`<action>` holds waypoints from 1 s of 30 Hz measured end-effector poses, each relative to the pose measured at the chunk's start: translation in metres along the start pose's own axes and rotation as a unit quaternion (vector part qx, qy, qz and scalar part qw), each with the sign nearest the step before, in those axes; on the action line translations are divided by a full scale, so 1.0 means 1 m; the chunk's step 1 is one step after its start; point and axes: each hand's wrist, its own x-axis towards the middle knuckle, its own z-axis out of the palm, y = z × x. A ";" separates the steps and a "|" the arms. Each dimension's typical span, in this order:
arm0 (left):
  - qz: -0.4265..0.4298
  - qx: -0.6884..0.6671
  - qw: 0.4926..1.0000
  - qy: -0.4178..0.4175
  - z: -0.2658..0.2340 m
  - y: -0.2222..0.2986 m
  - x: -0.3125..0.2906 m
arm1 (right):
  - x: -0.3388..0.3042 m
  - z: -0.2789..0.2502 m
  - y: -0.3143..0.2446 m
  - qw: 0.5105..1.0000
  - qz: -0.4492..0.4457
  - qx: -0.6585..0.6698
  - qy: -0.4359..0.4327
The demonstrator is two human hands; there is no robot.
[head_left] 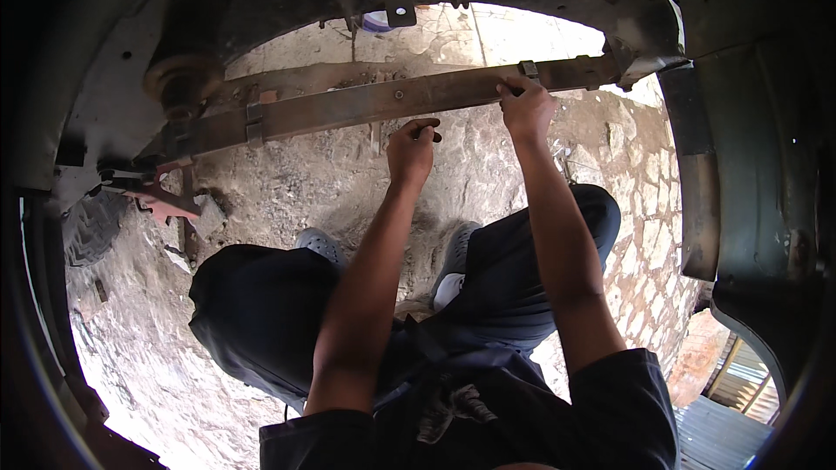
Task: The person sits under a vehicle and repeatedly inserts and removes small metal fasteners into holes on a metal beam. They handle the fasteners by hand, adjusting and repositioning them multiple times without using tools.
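Observation:
A long rusty leaf spring (pixel 348 107) runs across the view in front of me, rising toward the right. Metal clips wrap it at the left (pixel 253 124) and at the right (pixel 529 70), and a small round bolt head (pixel 399 95) sits near its middle. My right hand (pixel 527 110) is at the spring beside the right clip, thumb and finger pinched over its face; anything between them is too small to make out. Just below the spring's middle, my left hand (pixel 411 152) hangs apart from it, fingers curled together near a small dark shape I cannot identify.
Dark vehicle bodywork arches overhead, and a green panel (pixel 766 165) stands at the right. At the left are a rusty cylindrical part (pixel 183 78), a reddish bracket (pixel 165 200) and a tyre (pixel 94 228). My knees and shoes rest over rough, stony ground (pixel 287 187).

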 end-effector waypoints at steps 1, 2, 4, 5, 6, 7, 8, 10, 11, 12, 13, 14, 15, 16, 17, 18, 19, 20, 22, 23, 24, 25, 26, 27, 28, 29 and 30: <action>0.003 0.002 1.000 -0.002 0.001 0.001 0.000 | -0.002 0.007 0.001 1.000 0.006 -0.012 -0.003; 0.008 0.003 1.000 -0.008 0.008 0.002 0.000 | -0.006 0.014 -0.001 1.000 0.014 -0.028 -0.002; 0.011 -0.024 1.000 -0.013 0.013 -0.003 0.005 | -0.024 0.032 -0.011 0.999 -0.035 0.005 0.022; 0.010 -0.036 0.999 -0.012 0.011 -0.007 0.007 | -0.023 0.031 -0.011 0.999 -0.045 -0.016 0.011; 0.002 -0.040 0.999 -0.007 0.010 -0.003 0.005 | -0.017 0.024 -0.010 0.998 -0.053 -0.039 0.004; -0.005 -0.044 0.999 -0.003 0.011 0.001 0.002 | -0.010 0.016 -0.006 0.996 -0.062 -0.063 -0.004; -0.013 -0.052 0.999 0.002 0.013 0.005 0.000 | 0.000 0.005 0.004 0.998 -0.032 -0.044 0.012; -0.017 -0.038 0.999 -0.001 0.013 0.010 -0.002 | 0.004 0.001 0.015 0.995 -0.019 -0.066 0.076; -0.020 -0.032 0.999 0.000 0.015 0.011 -0.003 | -0.003 0.006 0.012 0.992 -0.016 -0.075 0.097; -0.019 -0.039 0.999 0.000 0.016 0.009 -0.003 | -0.013 0.015 0.002 0.997 -0.005 -0.046 0.063; -0.017 -0.046 0.999 -0.001 0.018 0.008 -0.003 | -0.020 0.023 -0.007 0.999 0.006 -0.017 0.030; -0.016 -0.054 0.998 0.001 0.015 0.005 -0.002 | -0.024 0.029 -0.013 0.999 -0.005 0.020 0.038; -0.021 -0.058 0.998 0.004 0.013 0.001 -0.002 | -0.022 0.024 -0.013 1.000 0.011 0.001 0.022; -0.026 -0.062 0.998 0.007 0.011 -0.002 -0.002 | -0.017 0.013 -0.011 0.999 0.026 -0.018 0.006; -0.028 -0.070 0.997 0.008 0.014 -0.001 -0.001 | -0.011 0.002 -0.013 0.998 0.038 -0.040 -0.007; -0.031 -0.063 0.998 0.004 0.016 0.001 -0.001 | -0.010 0.004 -0.010 0.999 0.049 -0.017 0.001; -0.034 -0.056 0.998 0.001 0.018 0.002 0.000 | -0.010 0.011 -0.002 0.998 0.059 0.007 0.009; -0.038 -0.049 0.998 -0.003 0.023 0.003 -0.002 | -0.010 0.016 0.010 0.997 0.070 0.029 0.016; -0.037 -0.047 0.998 -0.008 0.023 0.002 0.000 | -0.026 0.029 0.003 0.998 0.041 0.034 0.025; -0.038 -0.044 0.998 -0.007 0.019 0.000 0.000 | -0.036 0.035 -0.008 0.998 -0.044 0.014 0.037; -0.052 -0.058 0.997 -0.005 0.018 -0.002 -0.001 | -0.032 0.030 -0.012 0.999 -0.035 -0.011 -0.006; -0.065 -0.072 0.995 -0.003 0.016 -0.004 -0.003 | -0.024 0.024 -0.010 0.998 -0.026 -0.036 -0.049; -0.075 -0.089 0.993 -0.001 0.015 -0.002 -0.002 | -0.016 0.016 -0.002 0.999 -0.014 -0.035 -0.038; -0.059 -0.075 0.995 0.006 0.012 -0.007 0.002 | -0.005 0.009 0.006 0.999 -0.006 -0.031 -0.028; -0.040 -0.066 0.997 0.006 0.020 -0.012 0.007 | 0.007 0.009 0.033 0.998 -0.042 -0.006 0.048; -0.028 -0.053 0.998 0.014 0.020 -0.020 0.011 | 0.004 0.014 0.028 0.999 -0.024 0.012 0.024; -0.042 -0.049 0.998 0.012 0.019 -0.023 0.011 | -0.007 0.021 0.017 1.000 -0.002 0.027 0.004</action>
